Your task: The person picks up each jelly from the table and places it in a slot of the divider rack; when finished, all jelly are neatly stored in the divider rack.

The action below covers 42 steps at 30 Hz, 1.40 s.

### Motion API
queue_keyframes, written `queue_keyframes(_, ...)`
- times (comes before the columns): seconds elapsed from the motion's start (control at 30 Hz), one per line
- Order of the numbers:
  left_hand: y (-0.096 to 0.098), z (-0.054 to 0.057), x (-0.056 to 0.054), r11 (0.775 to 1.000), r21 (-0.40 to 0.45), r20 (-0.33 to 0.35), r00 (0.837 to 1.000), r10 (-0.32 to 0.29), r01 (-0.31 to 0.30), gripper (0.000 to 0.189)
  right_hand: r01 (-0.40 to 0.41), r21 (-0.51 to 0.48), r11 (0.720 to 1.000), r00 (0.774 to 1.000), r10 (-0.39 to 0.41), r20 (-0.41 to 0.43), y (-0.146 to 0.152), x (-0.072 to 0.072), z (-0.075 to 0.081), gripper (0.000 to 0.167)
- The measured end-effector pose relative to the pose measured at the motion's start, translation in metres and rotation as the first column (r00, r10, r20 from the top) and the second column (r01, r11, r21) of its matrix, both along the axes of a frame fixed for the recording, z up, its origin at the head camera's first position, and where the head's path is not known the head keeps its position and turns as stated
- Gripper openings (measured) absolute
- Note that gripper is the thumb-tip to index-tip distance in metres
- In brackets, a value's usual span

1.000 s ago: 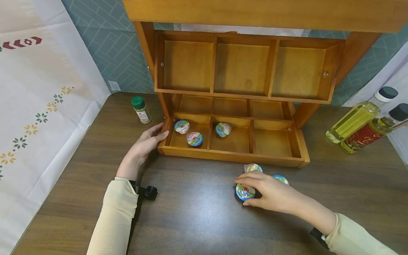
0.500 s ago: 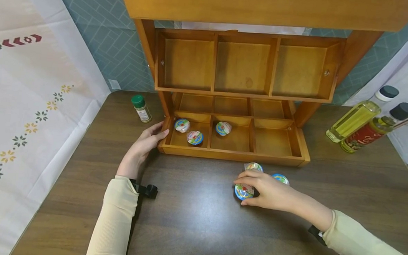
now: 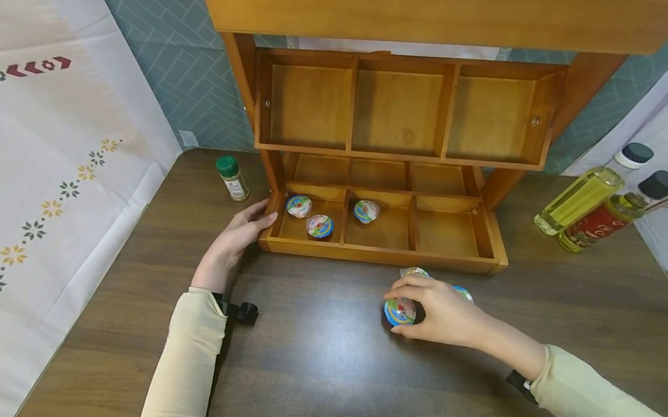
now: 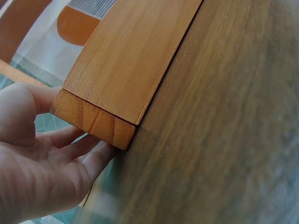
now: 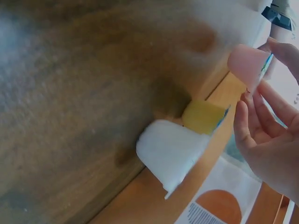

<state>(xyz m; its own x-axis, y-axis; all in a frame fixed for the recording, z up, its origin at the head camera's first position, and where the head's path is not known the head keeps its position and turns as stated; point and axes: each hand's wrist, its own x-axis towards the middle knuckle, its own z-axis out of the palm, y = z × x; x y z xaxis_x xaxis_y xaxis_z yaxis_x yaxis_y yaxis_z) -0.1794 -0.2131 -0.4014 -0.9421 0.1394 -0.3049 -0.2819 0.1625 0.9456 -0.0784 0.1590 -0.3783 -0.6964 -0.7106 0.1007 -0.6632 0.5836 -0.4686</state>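
My right hand (image 3: 447,312) pinches a jelly cup (image 3: 400,313) between thumb and fingers, just in front of the wooden rack (image 3: 382,256). In the right wrist view this pink cup (image 5: 247,64) has a printed foil lid that faces the palm side. Two more jelly cups are close by: a white cup (image 5: 170,149) and a yellow cup (image 5: 203,115). From the head they are partly covered by the right hand. At the rack's lower left corner, my left hand (image 3: 233,241) holds the side of the tray, thumb on one face and fingers on another (image 4: 88,112).
Two jelly cups (image 3: 298,206) (image 3: 320,226) lie in the lower left compartment and one cup (image 3: 366,211) in the middle one. A green-capped spice jar (image 3: 233,179) stands left of the rack. Two oil bottles (image 3: 581,197) (image 3: 600,222) stand at the right.
My right hand has shifted very slightly left with the jelly cup, and the lid's tilt differs a little. The left hand stays on the rack's corner.
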Motion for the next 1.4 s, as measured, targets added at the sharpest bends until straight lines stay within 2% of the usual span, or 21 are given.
queue_keyframes(0.23,-0.002,-0.001,0.001,1.0,0.01,-0.001,1.0,0.002,-0.002,0.063,0.04,-0.047,0.998,0.998,-0.043,-0.056,0.002,-0.011,0.013,0.045)
queue_keyframes(0.43,-0.004,-0.003,0.001,1.0,-0.003,0.002,1.0,0.003,-0.003,0.063,0.069,-0.15,0.986,0.998,-0.07,0.002,0.007,-0.034,0.02,0.044)
queue_keyframes(0.6,-0.004,-0.003,0.001,1.0,-0.002,0.009,1.0,0.004,-0.004,0.063,0.103,-0.194,0.976,0.995,-0.101,0.018,0.012,-0.056,0.028,0.044)
queue_keyframes(0.87,-0.005,-0.002,0.002,1.0,0.004,0.008,1.0,0.007,-0.007,0.063,0.064,-0.138,0.988,0.996,-0.073,-0.058,0.005,-0.088,0.029,0.045)
queue_keyframes(1.13,-0.005,-0.003,0.0,1.0,-0.005,0.009,1.0,0.013,-0.013,0.063,0.031,-0.038,0.999,0.999,-0.032,-0.015,-0.008,-0.111,0.024,0.051)
queue_keyframes(1.4,-0.002,-0.002,-0.003,1.0,-0.009,0.013,1.0,0.009,-0.009,0.064,0.036,0.025,0.999,0.998,-0.037,0.047,-0.014,-0.121,0.017,0.049)
